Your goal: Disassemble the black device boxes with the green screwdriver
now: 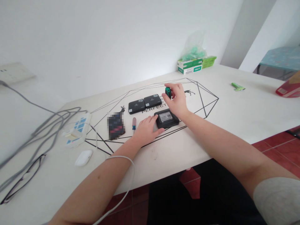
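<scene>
A black set-top box [172, 120] lies underside up on the table, its white label showing. My left hand [147, 128] grips its left side, fingertips at the far corner and thumb along the near edge. Above the box's far edge, my right hand [176, 97] is closed around the green and black handle of what looks like a screwdriver [168, 91]; the lower end is hidden by the hand. Two more black boxes [136, 106] lie side by side farther back. Left of my left hand rests a small screwdriver [134, 123] with a clear pinkish handle.
Green and white cartons [189, 64] hold a plastic bag [194, 47] by the wall. At left are grey cables [50, 125], a white organizer case [79, 128], a white earbud case [83, 157] and glasses [23, 178]. A white cable [133, 175] crosses my left forearm. A green packet [237, 87] lies right.
</scene>
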